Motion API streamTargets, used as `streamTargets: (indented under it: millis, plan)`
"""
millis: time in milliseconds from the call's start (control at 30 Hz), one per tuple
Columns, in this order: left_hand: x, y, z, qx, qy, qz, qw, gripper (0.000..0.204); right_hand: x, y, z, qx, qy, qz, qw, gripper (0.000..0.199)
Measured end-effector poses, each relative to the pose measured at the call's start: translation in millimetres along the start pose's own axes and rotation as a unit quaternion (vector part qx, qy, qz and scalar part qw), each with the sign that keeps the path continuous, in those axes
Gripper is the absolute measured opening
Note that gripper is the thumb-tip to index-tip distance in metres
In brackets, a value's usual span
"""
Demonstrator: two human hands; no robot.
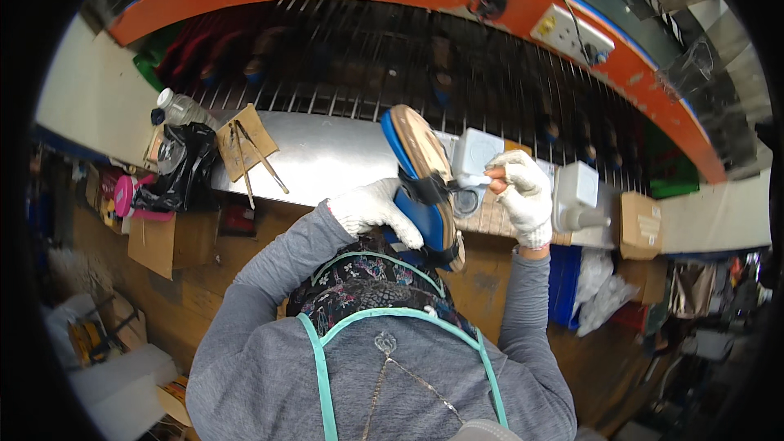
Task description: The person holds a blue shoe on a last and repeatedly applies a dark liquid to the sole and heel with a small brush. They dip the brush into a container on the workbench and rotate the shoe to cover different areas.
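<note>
My left hand (pixel 374 207), in a white knitted glove, is closed round the left side of a sandal (pixel 425 147). The sandal stands tilted above the near edge of the metal-topped bench, with a tan face, a blue side and dark straps. To its right, my gloved right hand (pixel 524 196) is raised with the bare thumb and finger tips pinched together. Whatever lies in that pinch is too small to make out. Beside this hand are a white square container (pixel 478 152) and a small round cup (pixel 468 201). The right hand is apart from the sandal.
Thin brushes (pixel 245 147) lie on a cardboard piece (pixel 260 132) at the left. Near them are a clear bottle (pixel 184 106) and a black plastic bag (pixel 184 159). A second white container (pixel 576 188) stands at the right. Behind the bench, a rack of metal rods (pixel 327 73) carries several shoes.
</note>
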State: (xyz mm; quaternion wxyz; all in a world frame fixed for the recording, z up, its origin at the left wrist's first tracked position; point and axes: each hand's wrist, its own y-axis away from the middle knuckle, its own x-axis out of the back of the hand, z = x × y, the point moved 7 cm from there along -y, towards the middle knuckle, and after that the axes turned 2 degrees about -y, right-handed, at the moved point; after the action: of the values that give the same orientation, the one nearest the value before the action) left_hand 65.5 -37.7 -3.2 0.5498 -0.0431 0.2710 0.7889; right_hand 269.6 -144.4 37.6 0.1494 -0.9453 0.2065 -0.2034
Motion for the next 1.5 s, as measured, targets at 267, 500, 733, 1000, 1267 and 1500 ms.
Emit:
streamTargets:
  millis: [267,500,733,1000,1267,1500]
  plan:
    - [67,5,-17,-0.194,0.077,0.093,0.974,0.092,28,145,110,-0.293,0.367,0.109,0.876,0.015]
    - [133,-3,-54,-0.336,0.346,0.069,0.873,0.086,-4,150,167,-0.341,0.554,0.019,0.759,0.014]
    - [105,8,-62,-0.269,0.293,0.016,0.917,0.093,-1,158,169,-0.292,0.444,0.066,0.845,0.012]
    - [68,-17,-31,-0.231,0.212,0.112,0.943,0.078,-1,154,169,-0.412,-0.120,0.147,0.891,0.014]
    - [17,-22,10,-0.259,0.047,0.048,0.964,0.087,12,41,-44,0.027,0.134,0.222,0.965,0.015]
    - [31,-4,1,-0.232,0.014,0.105,0.967,0.080,-26,20,-57,-0.037,0.116,0.198,0.973,0.014]
